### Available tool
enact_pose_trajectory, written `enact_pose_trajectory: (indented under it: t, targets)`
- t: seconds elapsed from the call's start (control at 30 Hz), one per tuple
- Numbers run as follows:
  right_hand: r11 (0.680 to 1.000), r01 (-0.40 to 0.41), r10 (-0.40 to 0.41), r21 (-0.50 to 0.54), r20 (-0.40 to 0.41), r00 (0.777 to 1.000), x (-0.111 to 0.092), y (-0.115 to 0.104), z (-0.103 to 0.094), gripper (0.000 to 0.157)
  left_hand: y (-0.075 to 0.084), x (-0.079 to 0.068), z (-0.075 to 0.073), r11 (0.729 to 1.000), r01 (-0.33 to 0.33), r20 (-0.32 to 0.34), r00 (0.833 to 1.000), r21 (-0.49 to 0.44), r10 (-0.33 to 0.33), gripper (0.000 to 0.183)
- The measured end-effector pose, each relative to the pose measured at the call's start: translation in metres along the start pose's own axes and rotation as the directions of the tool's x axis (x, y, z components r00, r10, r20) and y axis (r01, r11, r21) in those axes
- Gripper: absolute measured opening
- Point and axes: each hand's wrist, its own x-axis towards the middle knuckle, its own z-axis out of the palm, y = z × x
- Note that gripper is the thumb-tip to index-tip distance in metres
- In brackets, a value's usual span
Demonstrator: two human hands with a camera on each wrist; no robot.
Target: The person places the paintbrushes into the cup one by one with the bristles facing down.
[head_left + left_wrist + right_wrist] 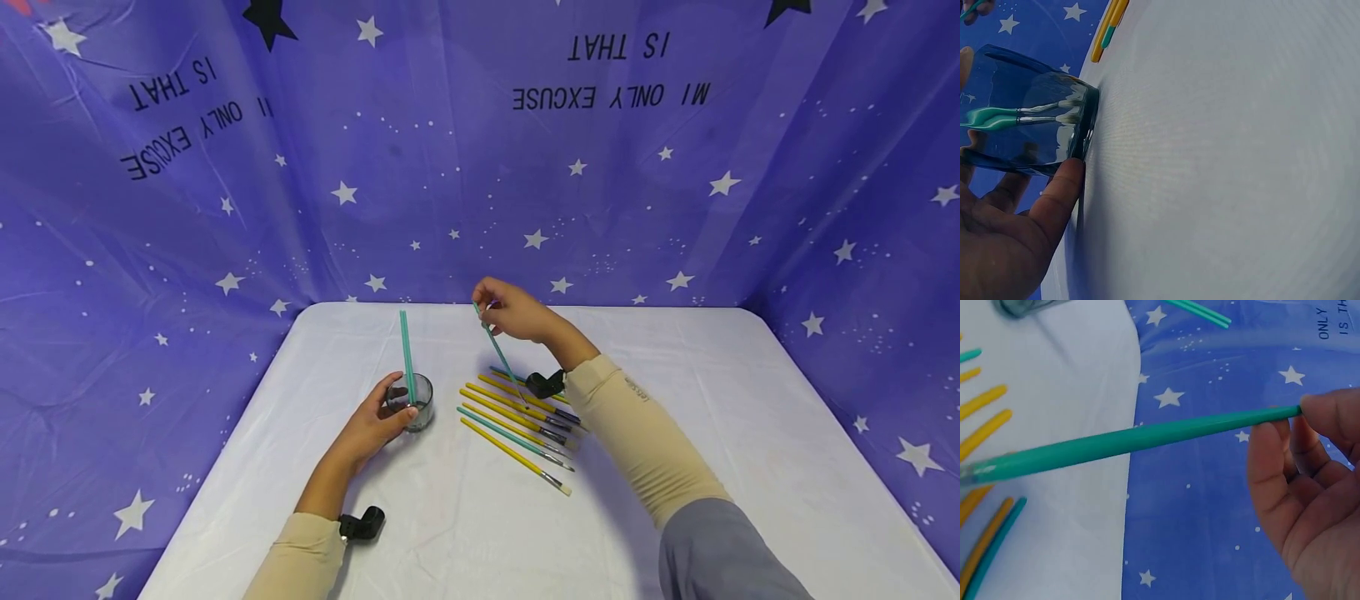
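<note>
My left hand (pixel 369 432) grips a clear drinking glass (pixel 424 402) from its left side, thumb at the near side and fingers round the back. Two green paintbrushes (pixel 407 350) lean together in the glass; the left wrist view shows their pale bristles (pixel 1071 117) down at its base. Farther back, my right hand (pixel 517 312) pinches a green paintbrush (pixel 1129 440) by the tip of its handle between thumb and fingers. That brush slants down to the right, its bristle end overlapping the brushes on the table in the head view.
Several yellow paintbrushes (pixel 498 445) and a few green ones (pixel 502 430) lie in a slanted row right of the glass, bristles toward the right. A white cloth covers the table (pixel 465 542). Purple star-printed fabric (pixel 450 167) hangs behind and along both sides.
</note>
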Motion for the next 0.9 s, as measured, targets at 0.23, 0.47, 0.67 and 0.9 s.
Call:
enact_pose_trajectory:
  t: [0.23,0.47,0.67,0.9]
  targets:
    - [0.994,0.018,-0.009,0.106,-0.086,0.996,0.004,-0.003,0.007,0.012,0.002,-0.002,0.0,1.0,0.009,-0.008,1.0,0.0,-0.009,0.078]
    - [0.978,0.026,0.009,0.205,-0.164,0.986,0.009,-0.005,0.014,0.015,0.003,-0.001,-0.001,1.0,0.007,0.0,1.0,0.008,-0.007,0.078]
    - [0.969,0.046,0.009,0.244,-0.218,0.976,0.012,-0.011,0.016,0.016,0.002,-0.001,-0.001,1.0,0.011,0.0,1.0,0.007,-0.011,0.077]
    - [0.963,0.103,-0.032,0.25,-0.27,0.962,0.015,-0.019,0.019,0.015,0.002,-0.001,-0.001,1.0,0.005,0.005,1.0,0.01,-0.005,0.077]
